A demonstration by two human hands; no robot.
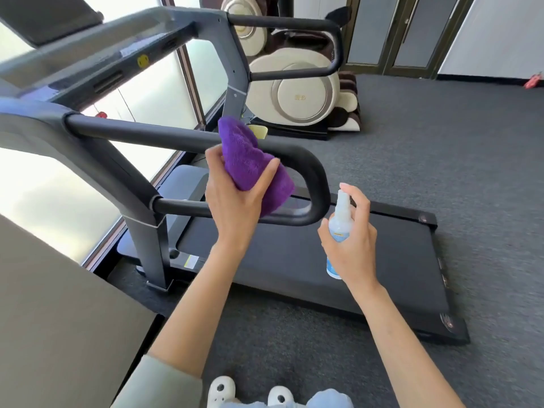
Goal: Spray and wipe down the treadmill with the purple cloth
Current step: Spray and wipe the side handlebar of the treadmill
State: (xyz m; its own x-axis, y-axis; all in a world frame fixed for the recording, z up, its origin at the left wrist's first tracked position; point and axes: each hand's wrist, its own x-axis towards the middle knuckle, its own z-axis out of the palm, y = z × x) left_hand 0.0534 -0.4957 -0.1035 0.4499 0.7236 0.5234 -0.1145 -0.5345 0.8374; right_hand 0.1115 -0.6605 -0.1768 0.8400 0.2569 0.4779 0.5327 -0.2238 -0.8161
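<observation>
While the left hand [235, 201] grips the cloth [253, 163], its fingers [269, 175] curl round the purple bundle and hold it against the near handrail [164, 138] of the treadmill [338, 260]. The cloth sits where the rail starts to bend, and it hangs down toward the lower bar of the same loop.

The right hand [350, 242] grips the bottle [341, 219]. Its fingers wrap the clear body, and one finger lies over the top of the spray head. The bottle stands almost upright, just to the right of the rail's curved end and near the cloth, but not touching it. I cannot tell which way the nozzle points.

The rail's long line runs from the post on the left out to the bend on the right. So the wipe will likely slide along that line, and the left hand is the one already on it. The right hand is nearer the bend, so a spray there looks like the easy next step. The black belt lies low, below both hands, and looks not yet wiped.
</observation>
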